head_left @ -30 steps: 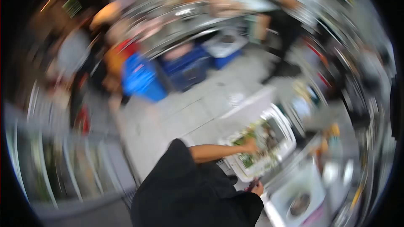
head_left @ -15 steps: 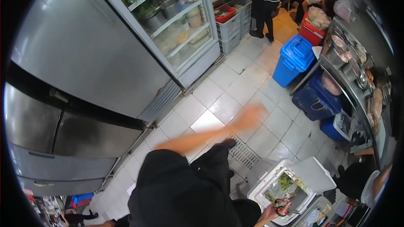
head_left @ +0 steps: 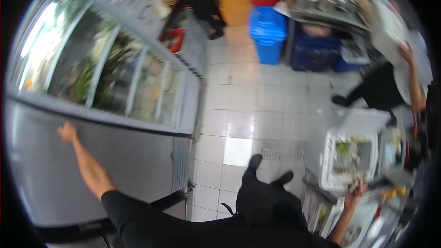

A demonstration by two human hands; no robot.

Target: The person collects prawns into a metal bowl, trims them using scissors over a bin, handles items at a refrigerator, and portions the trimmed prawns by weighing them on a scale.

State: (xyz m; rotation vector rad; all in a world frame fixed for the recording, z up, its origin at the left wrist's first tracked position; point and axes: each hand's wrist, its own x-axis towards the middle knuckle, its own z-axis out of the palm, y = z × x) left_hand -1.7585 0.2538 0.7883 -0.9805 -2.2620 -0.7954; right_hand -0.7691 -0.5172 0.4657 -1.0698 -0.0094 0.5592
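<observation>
My left hand is stretched out in front of the grey door of a tall fridge, just below the glass-fronted display fridge. Its fingers are blurred, and I cannot tell whether they touch the door. Low on the right, my right hand is closed round scissors with red and dark handles, held at the near edge of a white bin. Leafy green scraps and a clear bag lie inside this bin, and its lid stands open. Through the glass, shelves of vegetables show.
A blue lidded bin stands beside a steel table loaded with metal pots. At right a person holds a large white container; another person stands at the back. A floor drain lies in the white tiles.
The view has turned left. My left arm has swung from over the floor to the fridge door. My right hand still holds the scissors by the bin. The person at right now lifts a white container.
</observation>
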